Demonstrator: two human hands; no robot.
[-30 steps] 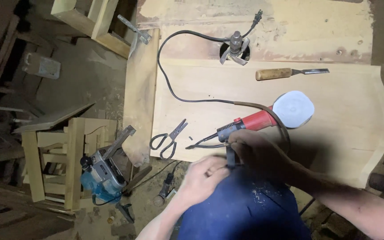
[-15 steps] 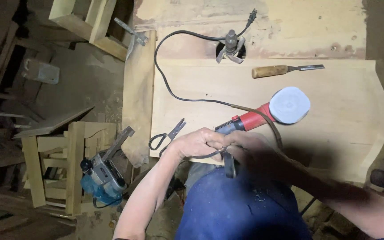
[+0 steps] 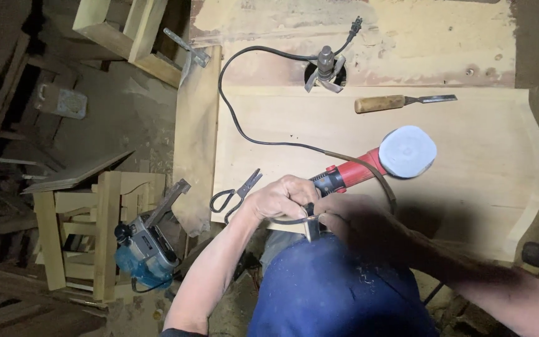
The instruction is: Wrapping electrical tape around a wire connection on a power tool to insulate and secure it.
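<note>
I cannot see what my left hand (image 3: pixel 282 198) and right hand (image 3: pixel 354 221) pinch between them; the fingers (image 3: pixel 301 195) cover most of a small metal piece (image 3: pixel 311 228). My right hand is dark with shadow. The back end of the red power tool (image 3: pixel 350 175) hides under my left hand. My blue-clad knee (image 3: pixel 332 287) covers the near edge of the wooden board (image 3: pixel 469 162).

Premises: a woodworking workshop. Evidence: a large pale shaped board (image 3: pixel 469 175) lies as the work surface, carrying a red angle grinder (image 3: pixel 369 165) with black cord, a wooden-handled chisel (image 3: pixel 400 101) and scissors (image 3: pixel 235 196). A blue power planer (image 3: pixel 145 246), unfinished wooden frames (image 3: pixel 88 231) and timber offcuts (image 3: pixel 76 171) stand on a dusty floor.
</note>
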